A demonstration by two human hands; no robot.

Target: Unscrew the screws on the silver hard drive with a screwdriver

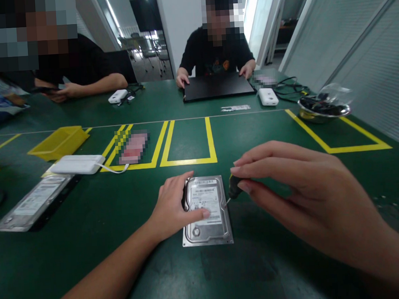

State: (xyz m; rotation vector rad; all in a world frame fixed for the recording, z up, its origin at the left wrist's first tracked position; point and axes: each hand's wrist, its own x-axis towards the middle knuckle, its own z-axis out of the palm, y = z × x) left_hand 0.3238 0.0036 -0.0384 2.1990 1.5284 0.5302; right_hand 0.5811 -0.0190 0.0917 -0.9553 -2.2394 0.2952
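Note:
A silver hard drive (213, 232) with a white label lies flat on the green table in front of me. My left hand (171, 207) grips it from the left side, thumb across the label and fingers along the far left edge. Between the thumb and fingertips of my right hand (300, 197) is a small dark screwdriver (234, 188). Its thin shaft slants down to the left, and the tip meets the drive's right edge about halfway along. Whether the tip sits in a screw is too small to tell.
Left of me lie a second hard drive (36, 200), a white power bank (77, 164) with a cable, and a yellow bin (59, 142). A metal bowl (322, 115) stands at the far right. Across the table a person holds a flat black panel (219, 86); another person sits far left.

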